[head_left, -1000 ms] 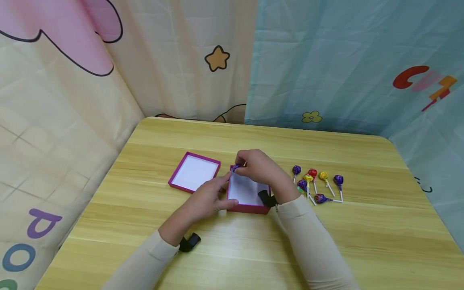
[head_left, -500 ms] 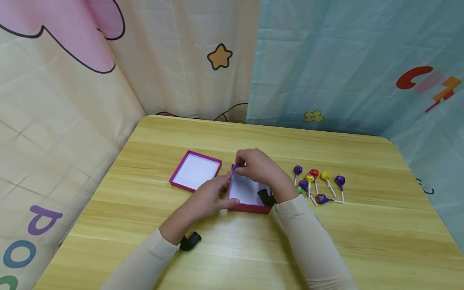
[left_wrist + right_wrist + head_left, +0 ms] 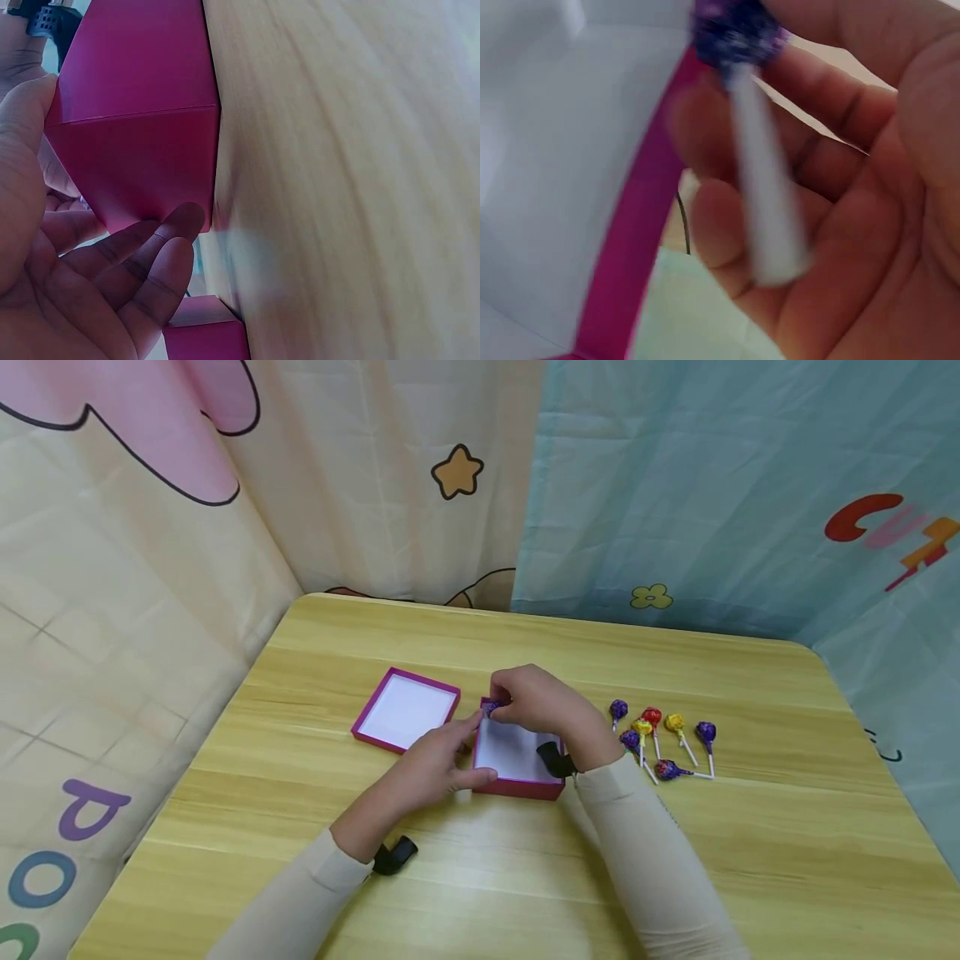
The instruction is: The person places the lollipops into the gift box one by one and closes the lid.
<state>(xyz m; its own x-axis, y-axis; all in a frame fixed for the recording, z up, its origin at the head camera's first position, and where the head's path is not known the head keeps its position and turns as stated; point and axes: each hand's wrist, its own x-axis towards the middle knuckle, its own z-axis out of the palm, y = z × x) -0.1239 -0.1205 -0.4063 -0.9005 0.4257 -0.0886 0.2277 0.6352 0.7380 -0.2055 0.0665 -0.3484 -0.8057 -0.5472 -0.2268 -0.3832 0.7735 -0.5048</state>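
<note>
A magenta box (image 3: 519, 787) with a white inside stands mid-table. My left hand (image 3: 431, 768) holds its left side, thumb at the near rim and fingers reaching toward the far left corner; in the left wrist view the fingertips (image 3: 184, 221) press on the box's outer wall (image 3: 142, 161). Over the far left corner my right hand (image 3: 536, 700) pinches a purple-wrapped lollipop (image 3: 492, 706) by its candy head. In the right wrist view its white stick (image 3: 765, 180) points back toward the palm, beside the box's magenta rim (image 3: 641, 225).
The shallow box lid (image 3: 408, 710), white inside up, lies left of the box. Right of my right forearm, several lollipops are scattered, among them a yellow lollipop (image 3: 675, 723), a red lollipop (image 3: 652, 718) and a purple lollipop (image 3: 706, 732). Curtains (image 3: 405, 485) hang behind the table.
The head view has shifted slightly. Both hands stay almost in place, the lollipop still pinched at the box corner. A green bit among the scattered lollipops is now covered by the right sleeve.
</note>
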